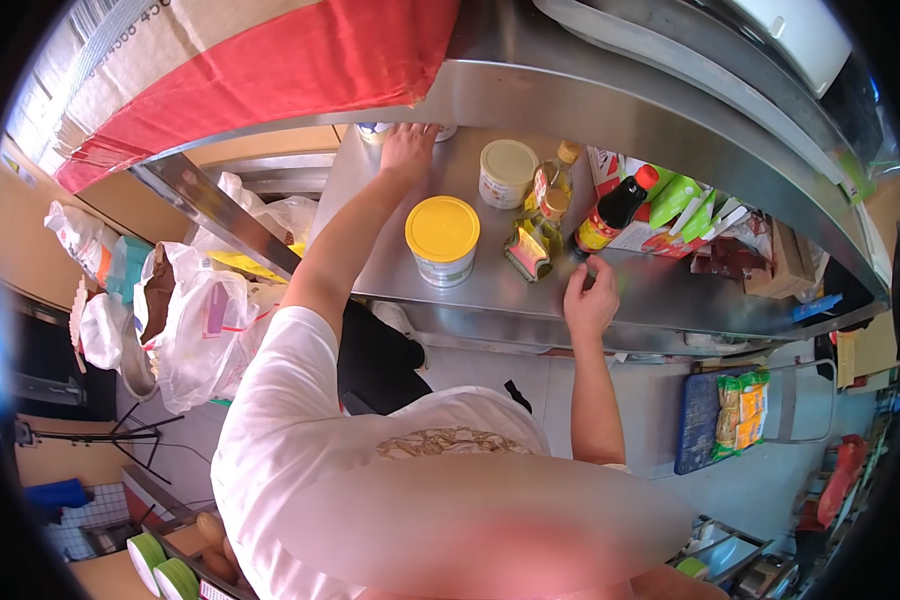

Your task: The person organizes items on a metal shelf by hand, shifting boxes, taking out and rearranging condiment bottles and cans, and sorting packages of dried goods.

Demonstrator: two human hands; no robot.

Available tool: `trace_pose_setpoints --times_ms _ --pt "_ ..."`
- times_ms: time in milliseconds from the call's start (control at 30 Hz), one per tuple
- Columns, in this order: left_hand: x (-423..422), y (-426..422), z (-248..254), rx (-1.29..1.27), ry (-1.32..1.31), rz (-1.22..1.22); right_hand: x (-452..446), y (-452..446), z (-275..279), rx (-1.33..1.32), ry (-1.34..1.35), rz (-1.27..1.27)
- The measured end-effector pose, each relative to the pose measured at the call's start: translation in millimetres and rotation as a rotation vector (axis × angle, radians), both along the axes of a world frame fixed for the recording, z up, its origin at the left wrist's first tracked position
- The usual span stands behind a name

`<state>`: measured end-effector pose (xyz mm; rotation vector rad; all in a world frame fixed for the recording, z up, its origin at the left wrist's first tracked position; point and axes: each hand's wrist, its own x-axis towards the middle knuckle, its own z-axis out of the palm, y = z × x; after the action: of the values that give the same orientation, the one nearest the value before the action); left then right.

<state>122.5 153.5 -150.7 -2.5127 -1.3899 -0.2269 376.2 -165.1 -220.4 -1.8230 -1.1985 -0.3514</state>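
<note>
My left hand (408, 150) reaches to the back of the steel shelf, fingers stretched out beside a white-and-blue container (373, 132); the upper shelf's edge hides part of that area. My right hand (592, 300) is at the shelf's front edge, fingers loosely curled with a gap at the thumb and nothing visible in them. Just beyond it stands a dark sauce bottle (615, 212) with a red cap. Between my hands are a yellow-lidded tub (442, 240), a cream-lidded tub (508, 172), and oil bottles (553, 205), one with a green-and-yellow label (528, 253).
An upper steel shelf (610, 88) overhangs the work, with a red-and-brown carton (270, 80) on it. Boxes and green packets (678, 200) fill the right side. Plastic bags (205, 325) hang at left. A blue platform trolley (698, 420) carries a packaged bundle (740, 412).
</note>
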Motion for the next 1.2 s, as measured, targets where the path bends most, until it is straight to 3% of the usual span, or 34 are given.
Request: trace_pose_setpoints --times_ms 167,467,567,667,767,867,967,1067,1167,1200 --pt "-4 15 -16 0.107 -0.004 -0.023 1 0 -2 -0.008 0.020 0.001" --pt "4 27 -19 -0.001 -0.002 0.056 1 0 0 -0.015 -0.003 -0.015" --pt "2 37 -32 0.094 -0.035 0.009 1 0 -2 -0.003 0.006 -0.005" --pt "7 12 4 -0.116 0.049 0.086 1 1 -1 -0.006 0.015 -0.005" --pt "9 13 -5 -0.080 -0.012 0.087 2 -1 -5 -0.022 0.015 -0.009" --pt "13 14 -20 -0.058 -0.203 -0.079 3 0 -5 -0.026 0.015 -0.013" --pt "16 2 -22 -0.412 -0.501 -0.363 2 1 -3 -0.012 0.005 -0.007" --pt "27 -21 -3 -0.924 -0.577 -0.437 0 -1 -1 -0.024 0.009 -0.002" --pt "36 -44 26 -0.997 -0.497 -0.352 1 0 -1 -0.019 0.002 0.002" --pt "40 -39 15 -1.041 -0.612 -0.407 1 1 -2 -0.012 -0.002 0.004"
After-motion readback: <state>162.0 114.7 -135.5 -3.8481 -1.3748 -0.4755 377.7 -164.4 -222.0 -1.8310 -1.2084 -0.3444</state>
